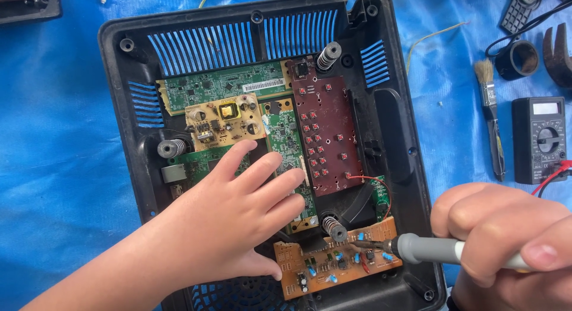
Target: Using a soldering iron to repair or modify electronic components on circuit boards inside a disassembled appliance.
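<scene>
1. Hands: my left hand [229, 218] lies flat and open, fingers spread, pressing on the green boards inside the black plastic casing [122, 108]; it grips nothing. My right hand [506, 239] is closed around the grey handle of a soldering iron [429, 249], held like a pen.
2. Iron: light and stiff, I judge, with a hot metal tip (handle only, well back from the metal). Its tip touches the orange circuit board [333, 263].
3. Orange circuit board: sits at the near edge of the casing, slightly tilted, just beside my left thumb. Thin, rigid, brittle, I judge; best taken by its bare edges, never by the parts. Carries small blue components, dark chips and pale printed tracks.
4. Neighbours in the casing: dark red button board [328, 135] with rows of small red switches; long green board [226, 84] along the back; beige power board [223, 123] with a yellow transformer; three coil springs on posts.
5. Outside, on the blue tarpaulin [53, 168]: paintbrush [491, 114], black multimeter [539, 138] with red lead, roll of black tape [517, 59].
</scene>
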